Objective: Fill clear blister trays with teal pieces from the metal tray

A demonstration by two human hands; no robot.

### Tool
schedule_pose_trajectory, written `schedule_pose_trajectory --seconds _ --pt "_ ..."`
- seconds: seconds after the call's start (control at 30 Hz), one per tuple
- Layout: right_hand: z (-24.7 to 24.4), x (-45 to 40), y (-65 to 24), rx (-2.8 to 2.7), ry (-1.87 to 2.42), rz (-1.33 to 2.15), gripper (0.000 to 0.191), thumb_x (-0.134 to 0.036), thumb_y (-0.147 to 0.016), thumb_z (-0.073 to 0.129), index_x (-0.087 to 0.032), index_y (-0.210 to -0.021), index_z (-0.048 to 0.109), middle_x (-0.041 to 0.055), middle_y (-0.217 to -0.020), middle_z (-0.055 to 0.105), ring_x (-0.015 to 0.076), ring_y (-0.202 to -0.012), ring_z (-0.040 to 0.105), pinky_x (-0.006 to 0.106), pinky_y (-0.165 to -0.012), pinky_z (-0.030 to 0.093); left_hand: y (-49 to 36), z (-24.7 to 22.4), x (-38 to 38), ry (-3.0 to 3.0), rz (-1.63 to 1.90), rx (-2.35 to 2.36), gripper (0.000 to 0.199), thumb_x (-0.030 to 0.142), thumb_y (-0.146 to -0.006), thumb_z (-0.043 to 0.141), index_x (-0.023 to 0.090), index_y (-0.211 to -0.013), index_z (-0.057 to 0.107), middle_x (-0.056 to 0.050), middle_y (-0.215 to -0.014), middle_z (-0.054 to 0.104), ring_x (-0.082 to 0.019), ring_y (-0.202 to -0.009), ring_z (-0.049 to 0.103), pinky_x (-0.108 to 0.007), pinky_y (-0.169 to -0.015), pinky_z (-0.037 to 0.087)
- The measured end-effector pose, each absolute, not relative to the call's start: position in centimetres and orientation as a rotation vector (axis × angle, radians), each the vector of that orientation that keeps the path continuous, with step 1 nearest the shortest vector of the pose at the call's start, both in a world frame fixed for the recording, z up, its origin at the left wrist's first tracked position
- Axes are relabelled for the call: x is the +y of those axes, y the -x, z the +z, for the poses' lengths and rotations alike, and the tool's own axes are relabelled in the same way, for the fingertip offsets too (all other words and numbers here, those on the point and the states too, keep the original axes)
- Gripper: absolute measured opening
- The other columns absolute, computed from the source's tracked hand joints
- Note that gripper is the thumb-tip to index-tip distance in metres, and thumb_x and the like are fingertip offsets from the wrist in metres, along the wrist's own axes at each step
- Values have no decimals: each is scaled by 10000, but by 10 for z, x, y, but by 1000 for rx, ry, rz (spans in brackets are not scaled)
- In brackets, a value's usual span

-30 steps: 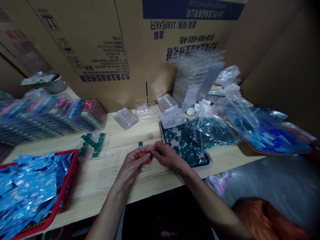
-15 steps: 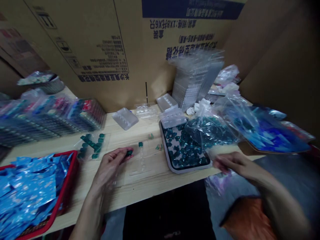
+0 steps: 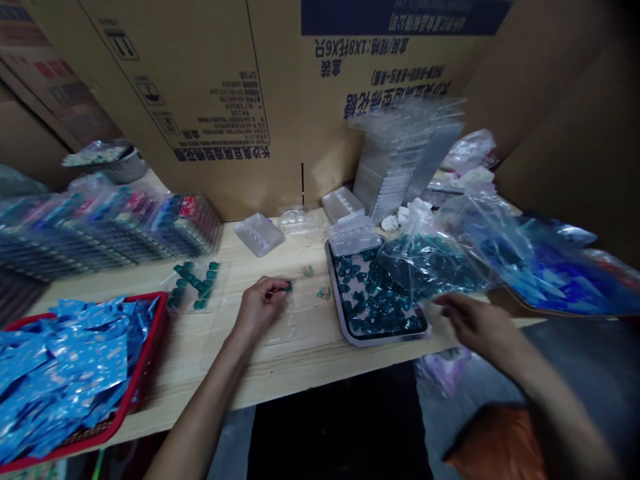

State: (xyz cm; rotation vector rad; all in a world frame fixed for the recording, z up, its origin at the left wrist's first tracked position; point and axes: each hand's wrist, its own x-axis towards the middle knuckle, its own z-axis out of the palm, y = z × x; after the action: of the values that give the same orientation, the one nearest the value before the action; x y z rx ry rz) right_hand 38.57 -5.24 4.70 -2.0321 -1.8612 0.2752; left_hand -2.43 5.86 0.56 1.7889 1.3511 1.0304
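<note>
My left hand (image 3: 260,305) is closed in a pinch at the upper end of a clear plastic blister tray (image 3: 291,327) lying on the table. A dark teal, gem-like piece (image 3: 287,286) shows at its fingertips. My right hand (image 3: 467,323) hangs just right of a white-rimmed tray (image 3: 383,341) holding many teal pieces (image 3: 367,303). Its fingers are bent together and somewhat blurred; anything between them is hidden. Behind it, a clear bag of teal pieces (image 3: 430,263) leans over the tray's right side. Two small multicoloured bits (image 3: 324,293) lie between the blister tray and the white-rimmed tray.
On the left stand a red basket of blue packets (image 3: 163,310), rows of filled clear packs (image 3: 185,227) and a clear pack with teal pieces (image 3: 195,287). Stacked clear trays (image 3: 385,173) rise before a large cardboard box (image 3: 280,100). A box with blue packaging (image 3: 565,273) is at right.
My left hand has moved right and slightly up with the teal piece, reaching the blister tray's upper end. My right hand stays near the tray's right edge. The whole view has shifted a little.
</note>
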Motion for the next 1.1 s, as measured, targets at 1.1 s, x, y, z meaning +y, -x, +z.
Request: schedule_pose_trajectory --seconds 1.1 --pt "12 2 -187 -1819 1355 588 178 -97 -840 452 -195 -982 498 72 -926 615 203 -852 613 299 -752 452 -62 13 16 -565 1174 1033 336 236 -630 868 141 -938 774 -73 -920 766 -127 -803 698 -199 -783 545"
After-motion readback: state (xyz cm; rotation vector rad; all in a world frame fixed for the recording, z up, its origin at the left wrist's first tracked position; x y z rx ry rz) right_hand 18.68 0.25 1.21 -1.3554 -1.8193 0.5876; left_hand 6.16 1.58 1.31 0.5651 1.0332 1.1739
